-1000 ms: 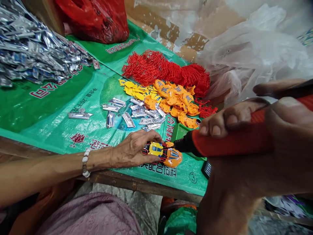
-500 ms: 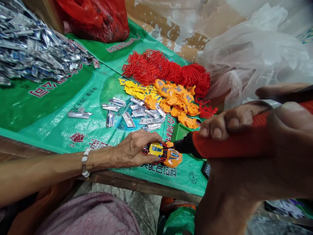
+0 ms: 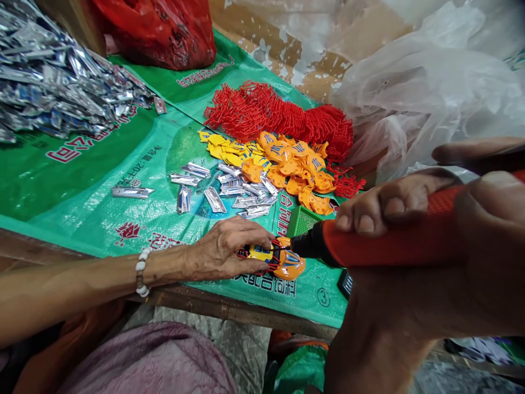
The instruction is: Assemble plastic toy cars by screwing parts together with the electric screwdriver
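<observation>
Fingers (image 3: pixel 254 234) of the left hand (image 3: pixel 221 249) were clamped down on a little toy car (image 3: pixel 287 264), index on top and thumb below. They were pinching its yellow end against the green woven sheet (image 3: pixel 82 219), near the front edge. A white bead bracelet (image 3: pixel 141 271) sat on that wrist. Way off left was a big heap of silver foil strips (image 3: pixel 61 93), with a red bag (image 3: pixel 159 30) behind it.

The bit that mattered: the car lay just right of those fingertips with its long axis running left to right. The yellow part was under the fingers and the orange shell stuck out toward the tool. The left hand was clearly the nearer one, since it was actually touching the car. Further back on the sheet lay loose silver pieces (image 3: pixel 221 191), yellow parts (image 3: pixel 225 149), orange shells (image 3: pixel 295 169) and a tangle of red frames (image 3: pixel 279 115). A small green box (image 3: pixel 301 221) sat just behind the car.

Coming in from the right, a red-handled driver (image 3: pixel 369 246) lay nearly in line with the car, its black nose right at the orange end. It looked like it was touching, but I couldn't swear to it. The right hand (image 3: pixel 459 273) was wrapped tight round the handle with the fingers curled, well back from the car. A clear plastic bag (image 3: pixel 430 82) bulged behind it.

Compared with a second earlier, barely anything had moved: same grip, same nose position. Only the yellow part looked a bit flatter and more tucked under the fingers.
</observation>
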Demonstrator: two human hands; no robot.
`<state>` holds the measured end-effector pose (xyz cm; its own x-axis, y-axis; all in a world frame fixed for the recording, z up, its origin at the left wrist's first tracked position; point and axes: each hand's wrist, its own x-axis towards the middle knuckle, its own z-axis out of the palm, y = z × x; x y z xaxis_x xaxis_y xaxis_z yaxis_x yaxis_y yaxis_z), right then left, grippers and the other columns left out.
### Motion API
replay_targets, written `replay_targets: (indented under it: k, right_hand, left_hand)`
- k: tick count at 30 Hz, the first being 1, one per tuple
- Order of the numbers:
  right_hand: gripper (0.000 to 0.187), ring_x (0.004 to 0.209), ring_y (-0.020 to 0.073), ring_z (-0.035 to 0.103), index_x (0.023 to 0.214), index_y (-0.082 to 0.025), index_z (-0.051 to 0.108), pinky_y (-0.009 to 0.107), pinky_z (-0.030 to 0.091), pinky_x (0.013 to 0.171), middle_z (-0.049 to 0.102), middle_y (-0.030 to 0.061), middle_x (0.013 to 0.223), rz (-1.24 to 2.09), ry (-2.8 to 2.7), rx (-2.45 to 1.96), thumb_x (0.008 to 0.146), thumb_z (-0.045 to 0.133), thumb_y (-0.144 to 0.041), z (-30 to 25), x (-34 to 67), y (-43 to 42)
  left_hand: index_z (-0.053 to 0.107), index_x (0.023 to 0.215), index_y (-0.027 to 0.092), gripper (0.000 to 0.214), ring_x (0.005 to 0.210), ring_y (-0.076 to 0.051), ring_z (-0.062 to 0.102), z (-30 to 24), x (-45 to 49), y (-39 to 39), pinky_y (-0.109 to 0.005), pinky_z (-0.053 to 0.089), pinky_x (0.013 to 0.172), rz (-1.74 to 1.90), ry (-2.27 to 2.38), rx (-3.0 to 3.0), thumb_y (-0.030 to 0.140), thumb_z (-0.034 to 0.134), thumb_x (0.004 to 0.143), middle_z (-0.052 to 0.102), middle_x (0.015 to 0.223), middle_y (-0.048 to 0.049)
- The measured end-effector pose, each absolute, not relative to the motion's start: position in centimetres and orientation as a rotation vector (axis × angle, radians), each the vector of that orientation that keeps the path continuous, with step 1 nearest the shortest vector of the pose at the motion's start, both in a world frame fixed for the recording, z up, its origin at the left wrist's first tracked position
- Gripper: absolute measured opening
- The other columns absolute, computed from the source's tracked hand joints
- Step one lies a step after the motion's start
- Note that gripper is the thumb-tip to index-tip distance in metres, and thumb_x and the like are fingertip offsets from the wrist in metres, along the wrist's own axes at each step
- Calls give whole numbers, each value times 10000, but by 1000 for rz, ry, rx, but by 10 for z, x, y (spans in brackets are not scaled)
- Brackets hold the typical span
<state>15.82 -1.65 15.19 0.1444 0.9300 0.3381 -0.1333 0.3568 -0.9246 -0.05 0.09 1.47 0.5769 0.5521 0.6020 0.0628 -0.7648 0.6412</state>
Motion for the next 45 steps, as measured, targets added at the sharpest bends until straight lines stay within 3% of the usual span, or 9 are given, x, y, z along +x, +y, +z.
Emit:
replay_targets:
  k: [4, 10, 15, 20, 31, 37, 41, 45]
  right_hand:
    - [184, 446, 117, 543, 557, -241, 622, 283, 466, 424, 525, -54, 501, 930, -1185, -913, 722, 632, -320, 150, 160, -17]
    - [183, 437, 88, 531, 581, -255, 644, 249, 459, 417, 546, -77, 519, 815, -1253, -842, 746, 573, -219, 151, 158, -18]
    - [207, 439, 120, 521, 547, -227, 594, 288, 455, 425, 505, -48, 499, 875, -1164, -942, 747, 568, -272, 149, 159, -19]
    - [209, 453, 85, 538, 556, -232, 619, 236, 461, 431, 527, -63, 514, 880, -1155, -906, 757, 570, -260, 149, 160, -21]
    - [270, 433, 79, 523, 549, -241, 601, 220, 463, 427, 518, -75, 504, 794, -1165, -891, 762, 480, -129, 151, 155, -23]
    - [166, 451, 104, 522, 604, -241, 620, 275, 451, 424, 518, -60, 543, 782, -1214, -853, 753, 628, -315, 150, 158, -24]
    - [129, 533, 96, 550, 686, -258, 629, 279, 477, 516, 534, -71, 623, 835, -1266, -883, 807, 657, -293, 150, 163, -32]
    - [229, 534, 103, 555, 674, -262, 633, 286, 474, 520, 532, -64, 612, 888, -1226, -905, 885, 600, -345, 149, 163, -32]
  left_hand:
    - [657, 966, 117, 260, 953, -216, 704, 14, -1, 0, -330, 527, 833, 1127, 501, 2236, 374, 637, 935, 742, 1050, -128]
    - [674, 929, 140, 263, 945, -200, 708, 12, 0, 2, -310, 521, 808, 1169, 479, 2300, 390, 598, 960, 746, 1060, -114]
    - [669, 916, 152, 244, 937, -203, 707, 15, -2, 5, -315, 517, 769, 1188, 413, 2504, 331, 526, 1000, 737, 1092, -111]
    - [642, 948, 126, 234, 974, -237, 706, 17, -3, 5, -350, 528, 748, 1226, 338, 2614, 270, 471, 1018, 733, 1082, -134]
    - [630, 987, 136, 170, 987, -228, 696, 16, -2, 6, -355, 546, 785, 1184, 366, 2587, 275, 532, 990, 720, 1123, -140]
    - [635, 997, 124, 163, 1006, -240, 692, 15, -2, 6, -359, 539, 813, 1145, 364, 2575, 267, 560, 976, 716, 1127, -149]
    - [641, 958, 127, 161, 983, -240, 699, 14, -2, 6, -342, 526, 762, 1156, 371, 2585, 274, 575, 970, 723, 1097, -143]
    - [645, 966, 125, 177, 980, -233, 700, 15, -1, 6, -335, 522, 767, 1157, 376, 2581, 277, 555, 982, 722, 1097, -141]
